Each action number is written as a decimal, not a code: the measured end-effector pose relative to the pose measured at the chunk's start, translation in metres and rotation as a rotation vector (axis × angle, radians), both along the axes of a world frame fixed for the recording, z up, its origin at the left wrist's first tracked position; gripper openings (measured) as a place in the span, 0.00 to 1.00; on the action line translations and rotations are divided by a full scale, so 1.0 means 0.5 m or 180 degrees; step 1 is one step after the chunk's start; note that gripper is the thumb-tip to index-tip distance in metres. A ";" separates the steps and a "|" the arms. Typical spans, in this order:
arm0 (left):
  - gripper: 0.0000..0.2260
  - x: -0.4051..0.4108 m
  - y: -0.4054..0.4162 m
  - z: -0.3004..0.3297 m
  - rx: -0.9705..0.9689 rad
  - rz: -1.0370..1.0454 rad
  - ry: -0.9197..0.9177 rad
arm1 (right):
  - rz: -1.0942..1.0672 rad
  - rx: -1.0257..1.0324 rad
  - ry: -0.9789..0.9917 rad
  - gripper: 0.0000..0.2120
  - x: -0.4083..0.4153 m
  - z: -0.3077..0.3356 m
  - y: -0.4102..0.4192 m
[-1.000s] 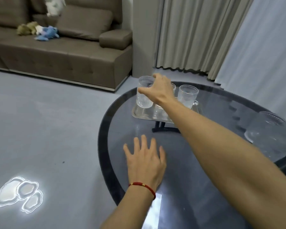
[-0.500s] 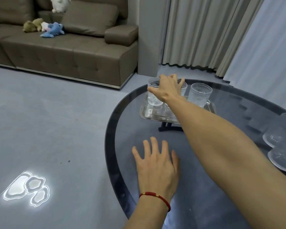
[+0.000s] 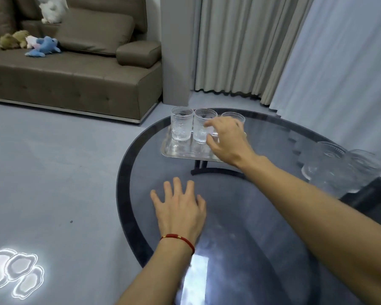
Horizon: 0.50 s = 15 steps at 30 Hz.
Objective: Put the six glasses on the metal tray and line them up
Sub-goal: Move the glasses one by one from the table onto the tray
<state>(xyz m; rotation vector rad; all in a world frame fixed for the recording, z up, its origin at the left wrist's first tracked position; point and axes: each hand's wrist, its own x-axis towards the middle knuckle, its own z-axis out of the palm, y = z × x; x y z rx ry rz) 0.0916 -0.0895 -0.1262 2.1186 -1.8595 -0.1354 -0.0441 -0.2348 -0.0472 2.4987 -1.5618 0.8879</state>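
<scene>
A metal tray point(image 3: 174, 151) lies at the far side of a round dark glass table point(image 3: 262, 216). Three ribbed clear glasses stand in a row along the tray's back: the left glass point(image 3: 182, 126), the middle glass point(image 3: 201, 126), and a third glass point(image 3: 233, 117) mostly hidden behind my right hand point(image 3: 228, 139). That hand hovers over the tray's right part with fingers spread, holding nothing, fingertips near the middle glass. My left hand point(image 3: 180, 208) rests flat on the tabletop, fingers apart, a red bracelet on its wrist. More glasses point(image 3: 330, 166) stand blurred at the table's right edge.
A brown sofa point(image 3: 75, 69) with plush toys stands at the back left on the grey floor. Beige and pale curtains point(image 3: 262, 45) hang behind the table. A dark object point(image 3: 374, 199) sits near the glasses at the right. The table's black leg point(image 3: 207, 170) shows through the glass.
My right hand has let go of the glass at the tray's back and pulled back toward the right. The middle glass is now uncovered. The view has shifted; my left hand stays flat.
</scene>
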 end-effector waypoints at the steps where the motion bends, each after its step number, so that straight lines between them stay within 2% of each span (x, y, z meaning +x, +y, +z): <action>1: 0.18 -0.003 0.001 0.004 0.0019 0.0026 0.0068 | 0.0020 0.0016 0.0019 0.14 -0.030 -0.008 0.043; 3: 0.18 -0.021 0.007 0.014 0.0020 -0.0006 0.0296 | -0.0046 0.0047 0.0022 0.13 -0.089 -0.027 0.124; 8: 0.22 -0.146 0.041 0.050 0.0265 -0.0758 0.1148 | -0.0772 0.0048 -0.0287 0.14 -0.250 -0.067 0.278; 11: 0.24 -0.212 0.062 0.065 0.0398 -0.1065 0.1292 | -0.1589 -0.0151 -0.0814 0.17 -0.319 -0.081 0.328; 15: 0.25 -0.247 0.073 0.057 0.0414 -0.1212 0.1243 | -0.2622 -0.0234 -0.1431 0.28 -0.352 -0.069 0.332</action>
